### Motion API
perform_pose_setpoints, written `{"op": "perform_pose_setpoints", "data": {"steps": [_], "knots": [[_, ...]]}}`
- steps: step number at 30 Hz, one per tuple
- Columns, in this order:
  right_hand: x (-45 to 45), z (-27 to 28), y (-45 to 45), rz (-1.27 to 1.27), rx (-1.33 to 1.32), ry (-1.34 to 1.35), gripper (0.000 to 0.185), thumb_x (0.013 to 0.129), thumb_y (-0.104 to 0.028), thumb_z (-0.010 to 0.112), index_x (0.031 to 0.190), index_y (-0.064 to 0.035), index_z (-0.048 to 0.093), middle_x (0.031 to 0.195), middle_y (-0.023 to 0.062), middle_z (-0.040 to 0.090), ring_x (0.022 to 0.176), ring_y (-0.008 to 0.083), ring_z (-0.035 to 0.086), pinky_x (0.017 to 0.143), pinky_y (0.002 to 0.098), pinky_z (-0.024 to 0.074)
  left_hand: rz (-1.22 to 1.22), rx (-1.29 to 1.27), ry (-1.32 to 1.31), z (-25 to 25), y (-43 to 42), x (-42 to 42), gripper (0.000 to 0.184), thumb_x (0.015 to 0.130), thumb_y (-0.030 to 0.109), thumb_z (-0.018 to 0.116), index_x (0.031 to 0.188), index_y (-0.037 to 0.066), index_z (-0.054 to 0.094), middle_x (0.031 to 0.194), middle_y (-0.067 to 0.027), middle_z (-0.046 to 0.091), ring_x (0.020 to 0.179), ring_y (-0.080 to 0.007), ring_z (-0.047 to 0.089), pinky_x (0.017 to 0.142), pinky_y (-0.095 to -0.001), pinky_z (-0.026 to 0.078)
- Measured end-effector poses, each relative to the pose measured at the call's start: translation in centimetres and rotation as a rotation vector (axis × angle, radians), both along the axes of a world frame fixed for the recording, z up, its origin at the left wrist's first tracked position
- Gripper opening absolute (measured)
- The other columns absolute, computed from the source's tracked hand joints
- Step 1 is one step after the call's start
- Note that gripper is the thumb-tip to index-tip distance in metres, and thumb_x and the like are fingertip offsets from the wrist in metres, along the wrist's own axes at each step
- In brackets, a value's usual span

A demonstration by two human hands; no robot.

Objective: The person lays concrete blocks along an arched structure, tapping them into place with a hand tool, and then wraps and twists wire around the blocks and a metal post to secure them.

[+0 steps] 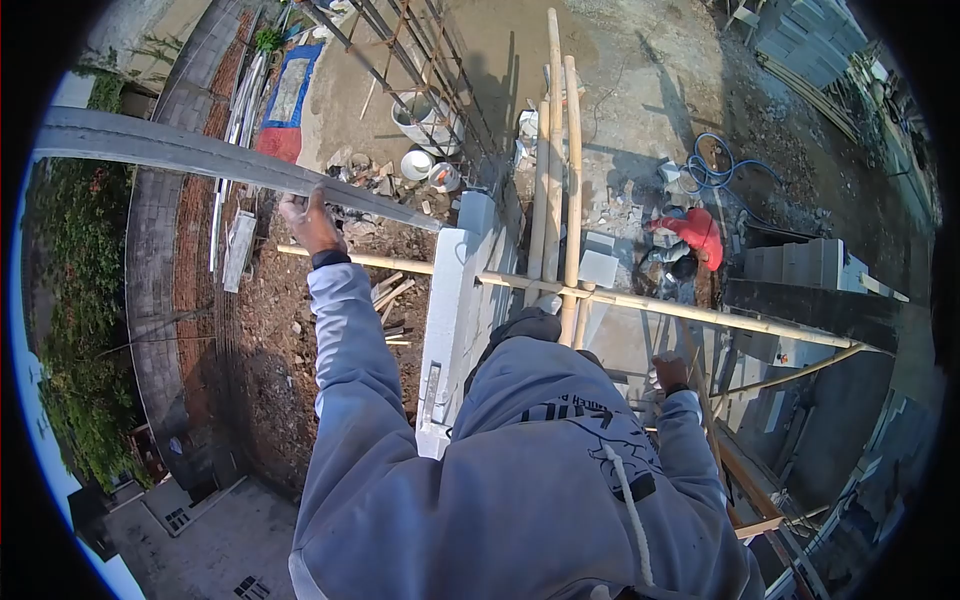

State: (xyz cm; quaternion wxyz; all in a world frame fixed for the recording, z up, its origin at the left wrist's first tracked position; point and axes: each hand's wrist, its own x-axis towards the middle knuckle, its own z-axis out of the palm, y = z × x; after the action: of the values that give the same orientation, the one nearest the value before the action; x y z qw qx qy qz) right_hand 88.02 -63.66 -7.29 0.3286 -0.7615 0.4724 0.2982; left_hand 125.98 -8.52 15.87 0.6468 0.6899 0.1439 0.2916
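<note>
Grey bar point(200, 152): it is long and crosses the upper left; its narrow-looking end comes near the white wall, but I cannot tell if they touch.
Left hand point(315, 228): it is gripping the bar at the lower edge, the thumb on the flat side.
Bar handling: probably stiff, awkward more by length than by weight, a little slippery; better to hold both edges, near the middle.
White wall point(450, 305): it stands between the two hands.
Bamboo pole point(640, 306): it runs across toward the right.
Right hand point(668, 371): fingers look curled; I cannot tell if it holds something.
Person in red point(700, 238): bent over, well apart from both hands.
</note>
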Motion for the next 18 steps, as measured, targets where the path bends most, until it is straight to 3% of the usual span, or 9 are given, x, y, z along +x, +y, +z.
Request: {"op": "perform_pose_setpoints", "data": {"steps": [12, 13, 15, 18], "knots": [[-0.9, -3.3, -0.5, -0.005, 0.045, -0.144, 0.043, 0.068, -0.034, 0.067, 0.088, 0.0049, 0.066, 0.088, 0.0253, 0.066, 0.085, 0.0366, 0.065, 0.077, 0.0424, 0.0517, 0.065, 0.089, 0.060, 0.5, 0.1, 0.0, 0.038, 0.078, 0.000, 0.065, 0.111, -0.002, 0.046, 0.105, -0.0122, 0.057, 0.095, -0.0193, 0.054, 0.086, -0.0312, 0.043], [-0.5, -2.2, 0.0, -0.057, 0.041, -0.090, 0.043, 0.069, -0.034, 0.067, 0.088, 0.0047, 0.066, 0.090, 0.0256, 0.065, 0.087, 0.0372, 0.065, 0.078, 0.0432, 0.0512, 0.019, -0.029, 0.007, 0.2, 0.2, 0.1, 0.040, 0.078, -0.001, 0.065, 0.113, -0.003, 0.045, 0.106, -0.0132, 0.058, 0.095, -0.0204, 0.055, 0.086, -0.0319, 0.043], [-0.3, -1.0, 0.9, 0.007, 0.002, -0.124, 0.041, 0.070, -0.034, 0.066, 0.090, 0.0015, 0.065, 0.092, 0.0259, 0.064, 0.091, 0.0386, 0.063, 0.080, 0.0443, 0.0500, 0.032, -0.049, 0.009, -1.1, 1.5, 0.7, 0.042, 0.080, -0.004, 0.061, 0.118, 0.000, 0.044, 0.107, -0.0133, 0.058, 0.095, -0.0213, 0.057, 0.089, -0.0333, 0.044], [2.0, 5.1, 3.0, 0.063, -0.049, -0.086, 0.036, 0.073, -0.034, 0.063, 0.091, -0.0030, 0.066, 0.095, 0.0243, 0.065, 0.092, 0.0381, 0.062, 0.080, 0.0442, 0.0500, 0.042, -0.046, 0.009, -0.6, 0.9, 0.5, 0.045, 0.079, -0.003, 0.062, 0.120, -0.001, 0.043, 0.109, -0.0130, 0.057, 0.097, -0.0208, 0.056, 0.091, -0.0335, 0.043]]}}
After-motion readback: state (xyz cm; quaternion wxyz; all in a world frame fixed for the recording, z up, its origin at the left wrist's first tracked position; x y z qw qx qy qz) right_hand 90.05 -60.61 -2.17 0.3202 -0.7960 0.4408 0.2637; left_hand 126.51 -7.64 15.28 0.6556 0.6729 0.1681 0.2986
